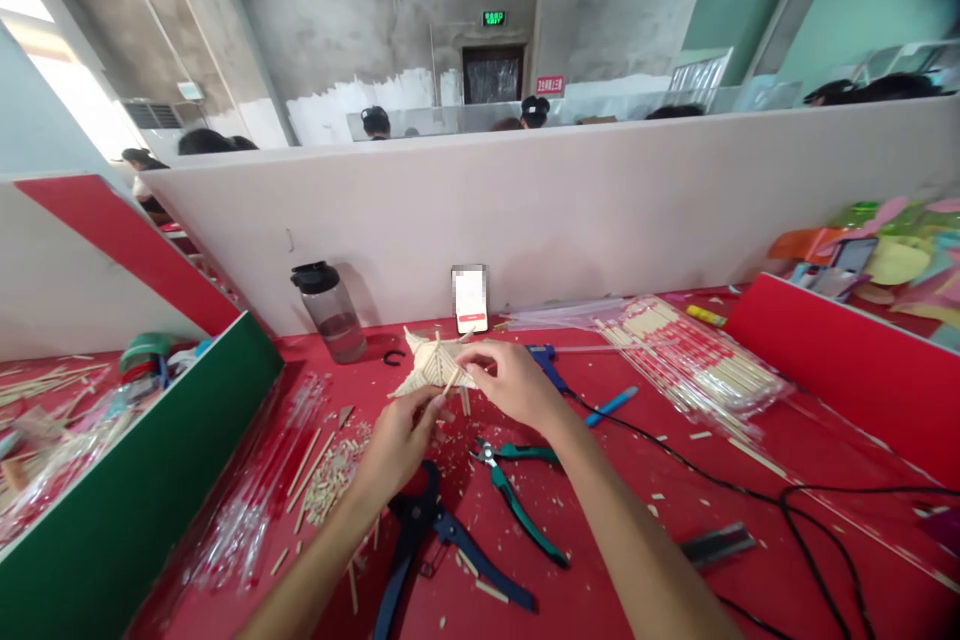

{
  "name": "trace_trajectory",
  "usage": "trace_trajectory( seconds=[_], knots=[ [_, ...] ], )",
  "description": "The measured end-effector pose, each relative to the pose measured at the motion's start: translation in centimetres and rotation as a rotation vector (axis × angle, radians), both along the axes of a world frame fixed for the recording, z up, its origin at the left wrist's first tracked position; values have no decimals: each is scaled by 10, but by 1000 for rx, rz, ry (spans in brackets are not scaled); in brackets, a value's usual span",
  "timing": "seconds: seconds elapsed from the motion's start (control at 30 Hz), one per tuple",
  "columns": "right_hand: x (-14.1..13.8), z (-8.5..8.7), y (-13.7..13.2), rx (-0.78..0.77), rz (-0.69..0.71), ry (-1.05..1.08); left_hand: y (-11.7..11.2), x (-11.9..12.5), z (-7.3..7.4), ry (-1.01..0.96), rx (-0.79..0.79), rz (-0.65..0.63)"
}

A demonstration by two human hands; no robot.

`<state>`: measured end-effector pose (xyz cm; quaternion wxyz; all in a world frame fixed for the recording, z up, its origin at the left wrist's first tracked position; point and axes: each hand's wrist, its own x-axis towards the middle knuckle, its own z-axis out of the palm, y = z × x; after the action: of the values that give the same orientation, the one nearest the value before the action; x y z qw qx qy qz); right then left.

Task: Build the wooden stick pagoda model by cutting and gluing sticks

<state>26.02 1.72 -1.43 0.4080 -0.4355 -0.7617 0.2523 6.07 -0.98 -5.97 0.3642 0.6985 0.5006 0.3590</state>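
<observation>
A pale model built from thin wooden sticks (427, 367), with pointed corners, is held up over the red table. My left hand (409, 428) grips its lower edge, fingers closed. My right hand (510, 378) is at its right side, thumb and forefinger pinched by a short wooden stick (451, 378) that lies against the model. Fingers partly cover the model. Below my hands lie green-handled cutting pliers (517, 500) and a dark blue cutter tool (442, 520). A blue glue gun (550, 365) rests just behind my right hand.
A water bottle (330, 312) and a phone (470, 300) stand by the white partition (600, 210). Stick offcuts (337, 480) and plastic sleeves (262, 490) lie left. Bundled sticks (682, 360), a blue pen (611, 406) and a black cable (675, 455) lie right.
</observation>
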Motion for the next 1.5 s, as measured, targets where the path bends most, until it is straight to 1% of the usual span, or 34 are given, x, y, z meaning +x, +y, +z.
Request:
trace_trajectory(
  seconds=[0.2,0.37,0.5,0.77,0.97,1.17,1.3,1.5],
  knots=[
    [7,3,-1,33,18,-40,-4,2,6,45,39,1],
    [8,3,-1,66,24,-88,-2,1,4,69,38,13],
    [8,2,-2,97,5,-103,-1,2,1,55,15,13],
    [8,1,-1,127,8,-107,-2,5,0,-8,1,-11],
    [7,0,-1,132,13,-121,-1,6,-1,-37,-10,-17],
    [7,1,-1,122,9,-130,-2,8,1,-53,-21,-27],
    [13,10,-5,133,-17,-156,-2,7,1,-65,-18,-19],
    [33,37,-19,148,-68,-162,-4,7,4,-88,-11,-27]
  ],
)
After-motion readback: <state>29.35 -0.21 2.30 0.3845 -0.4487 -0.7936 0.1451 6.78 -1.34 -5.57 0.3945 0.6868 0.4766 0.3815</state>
